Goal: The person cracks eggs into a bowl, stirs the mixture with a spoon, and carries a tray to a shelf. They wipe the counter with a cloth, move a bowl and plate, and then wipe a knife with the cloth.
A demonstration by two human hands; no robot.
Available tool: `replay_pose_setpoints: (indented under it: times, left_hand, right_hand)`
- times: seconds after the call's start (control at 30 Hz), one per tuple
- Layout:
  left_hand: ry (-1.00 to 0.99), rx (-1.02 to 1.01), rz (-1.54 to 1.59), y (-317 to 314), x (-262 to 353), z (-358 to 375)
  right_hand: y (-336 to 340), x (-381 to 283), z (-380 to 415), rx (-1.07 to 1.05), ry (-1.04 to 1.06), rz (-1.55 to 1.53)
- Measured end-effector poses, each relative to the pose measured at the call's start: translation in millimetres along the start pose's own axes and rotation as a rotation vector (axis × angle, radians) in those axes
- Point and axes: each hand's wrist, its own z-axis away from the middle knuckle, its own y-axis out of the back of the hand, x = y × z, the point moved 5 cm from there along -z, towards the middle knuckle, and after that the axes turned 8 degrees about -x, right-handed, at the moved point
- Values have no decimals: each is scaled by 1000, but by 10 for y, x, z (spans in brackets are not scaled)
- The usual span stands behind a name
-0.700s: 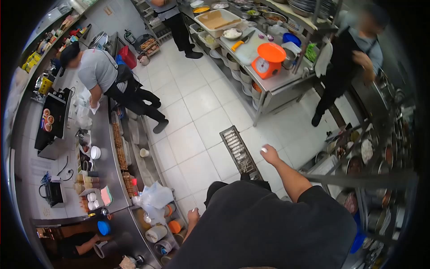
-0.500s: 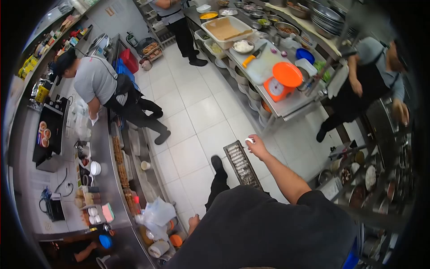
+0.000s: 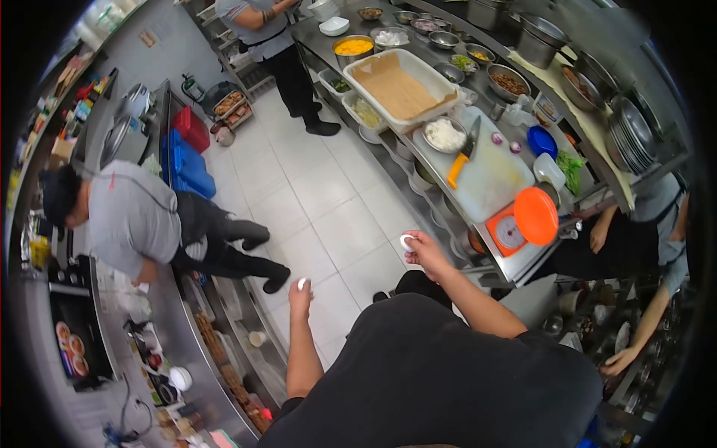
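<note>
Out over the floor, my left hand is closed around a small white rounded object, which peeks out above the fingers. My right hand grips another small white rounded object between thumb and fingers. Both are egg-like in shape, partly covered by my fingers. Nearest to my right hand is the metal worktable, with an orange kitchen scale at its near corner. A white cutting board beside it bears an orange-handled knife and two purple onion pieces.
A person in a grey shirt bends over the left counter. Another person stands at the back, and others work at the right. A paper-lined white tub and a bowl of white food sit on the worktable. Tiled floor runs between the counters.
I have moved forward along the aisle, bringing the worktable and scale closer. My left hand has risen into fuller view, showing its white object. The floor drain has passed out of sight.
</note>
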Motion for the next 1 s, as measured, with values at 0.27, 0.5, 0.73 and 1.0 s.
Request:
replay_pose_setpoints:
  times: [0.27, 0.5, 0.73, 1.0]
  left_hand:
    - [-403, -322, -130, -1301, 3405, -1466]
    - [-686, -376, -210, -2076, 5105, -2285]
    - [-853, -338, -361, -2630, 6561, -3118]
    - [-973, -543, -422, -3338, 7336, -4632]
  right_hand:
    - [-506, -1600, -1698, -250, 131, -204]
    - [-762, -3275, -3145, -176, 417, 138]
    - [-1052, -5005, -3581, 200, 1123, 516]
    - [-1019, -5270, -4988, 574, 1182, 997]
